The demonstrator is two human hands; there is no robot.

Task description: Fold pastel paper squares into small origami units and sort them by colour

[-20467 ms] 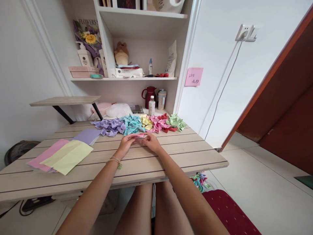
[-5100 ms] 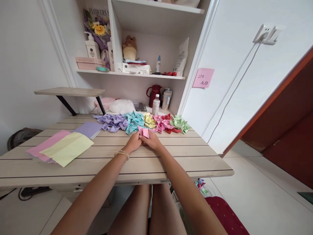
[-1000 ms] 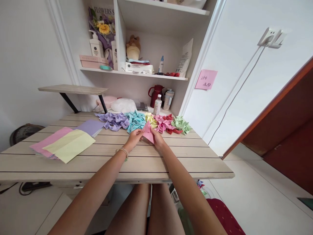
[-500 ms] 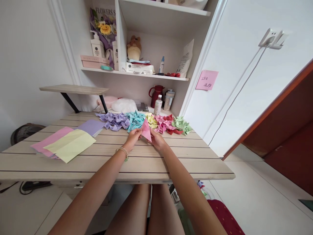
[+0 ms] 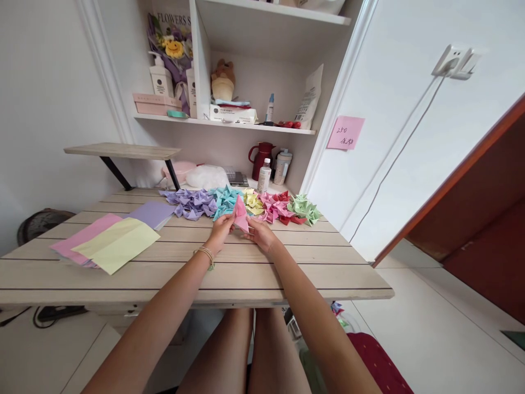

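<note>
A small folded pink paper piece [image 5: 240, 216] stands up between both hands just above the wooden table [image 5: 246, 268]. My left hand [image 5: 220, 231] pinches its left side and my right hand [image 5: 259, 234] grips its lower right edge. Right behind the hands lies a row of folded paper shapes: purple [image 5: 191, 201], blue [image 5: 225, 200], yellow [image 5: 253, 201], pink and red [image 5: 278, 207], green [image 5: 303, 208].
Flat sheets of pink, yellow [image 5: 117, 243] and purple paper [image 5: 152, 212] lie at the table's left. A red jug [image 5: 261, 157], a small bottle [image 5: 264, 175] and a cup stand at the back under the shelf. More folded shapes lie on the floor at right.
The pink piece has gone from flat on the table to raised between the fingers, and over the last second it has turned more upright and shifted slightly left.
</note>
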